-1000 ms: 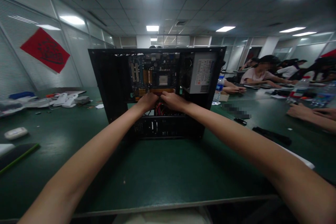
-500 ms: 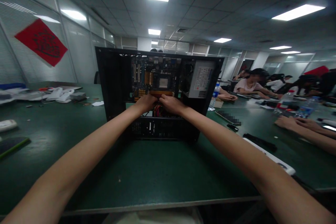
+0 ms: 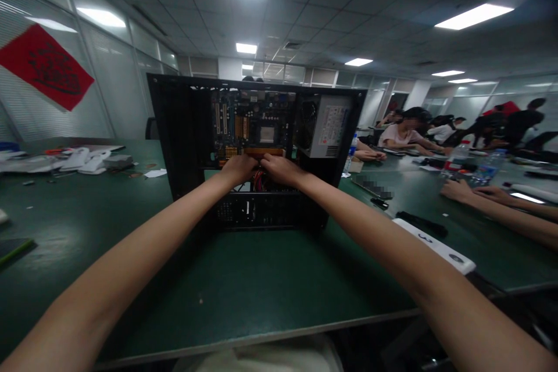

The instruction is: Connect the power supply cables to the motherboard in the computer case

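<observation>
An open black computer case (image 3: pixel 349 174) stands upright on the green table, its inside facing me. Within it are a motherboard (image 3: pixel 253 113) with a square processor socket (image 3: pixel 267 133), and a silver power supply (image 3: pixel 333 128) at upper right. My left hand (image 3: pixel 239 170) and my right hand (image 3: pixel 281 170) meet at the board's lower edge, by the orange memory slots (image 3: pixel 270 152). Both have bent, closed fingers pressed near the slots; whatever lies between the fingertips is hidden. Red and dark cables (image 3: pixel 258 181) hang just beneath my hands.
A white power strip (image 3: pixel 436 244) and a black strap-like item (image 3: pixel 422 224) lie right of the case. Water bottles (image 3: pixel 455 158) stand farther right, near another person's hands (image 3: pixel 457 190). Paper and white plastic scraps (image 3: pixel 85 160) are at left. Other people sit at the back right.
The view has turned slightly right, so the case and surroundings sit farther left in the picture. Both hands stay at the same spot by the slots, with little visible movement.
</observation>
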The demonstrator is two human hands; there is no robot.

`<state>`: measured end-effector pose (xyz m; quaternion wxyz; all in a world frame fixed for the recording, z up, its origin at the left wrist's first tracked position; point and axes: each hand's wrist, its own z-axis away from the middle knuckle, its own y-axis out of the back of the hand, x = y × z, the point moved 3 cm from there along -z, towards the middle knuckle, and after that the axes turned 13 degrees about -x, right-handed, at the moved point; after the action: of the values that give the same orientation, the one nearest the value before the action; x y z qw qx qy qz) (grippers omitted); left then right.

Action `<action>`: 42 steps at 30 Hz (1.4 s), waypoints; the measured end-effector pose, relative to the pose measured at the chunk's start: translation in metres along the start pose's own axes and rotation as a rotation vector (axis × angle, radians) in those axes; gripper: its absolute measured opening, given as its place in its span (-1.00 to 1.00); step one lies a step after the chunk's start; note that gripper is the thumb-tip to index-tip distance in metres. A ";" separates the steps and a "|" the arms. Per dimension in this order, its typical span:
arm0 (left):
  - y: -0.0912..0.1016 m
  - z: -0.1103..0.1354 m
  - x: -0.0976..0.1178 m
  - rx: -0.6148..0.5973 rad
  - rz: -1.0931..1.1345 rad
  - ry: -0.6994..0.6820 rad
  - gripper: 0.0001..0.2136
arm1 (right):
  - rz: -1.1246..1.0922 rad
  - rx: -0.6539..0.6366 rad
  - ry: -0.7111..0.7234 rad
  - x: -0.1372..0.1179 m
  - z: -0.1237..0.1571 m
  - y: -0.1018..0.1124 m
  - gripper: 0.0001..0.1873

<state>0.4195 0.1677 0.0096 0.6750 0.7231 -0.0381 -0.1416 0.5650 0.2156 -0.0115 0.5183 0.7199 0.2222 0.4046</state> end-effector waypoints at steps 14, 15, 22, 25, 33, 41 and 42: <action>-0.005 -0.013 -0.006 0.042 0.142 -0.003 -0.66 | -0.065 0.007 -0.083 0.002 0.000 0.002 -0.69; -0.004 -0.013 -0.005 0.042 0.144 -0.008 -0.66 | -0.067 0.000 -0.098 0.002 0.001 0.003 -0.69; 0.001 -0.008 0.001 0.047 0.152 -0.020 -0.66 | -0.167 -0.018 -0.194 0.006 0.011 0.006 -0.72; 0.001 -0.007 0.001 0.052 0.160 -0.013 -0.65 | -0.224 -0.010 -0.197 0.010 0.014 0.003 -0.69; 0.002 -0.005 0.003 0.050 0.150 -0.003 -0.66 | -0.213 -0.034 -0.233 0.009 0.014 0.006 -0.65; 0.002 -0.004 0.004 0.044 0.134 -0.005 -0.65 | -0.185 -0.052 -0.243 0.008 0.013 0.007 -0.66; 0.002 -0.005 0.003 0.046 0.133 -0.004 -0.65 | -0.187 -0.051 -0.247 0.008 0.012 0.007 -0.66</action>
<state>0.4240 0.1714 0.0111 0.6661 0.7339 -0.0907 -0.0971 0.5789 0.2119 -0.0044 0.5954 0.7269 0.2124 0.2684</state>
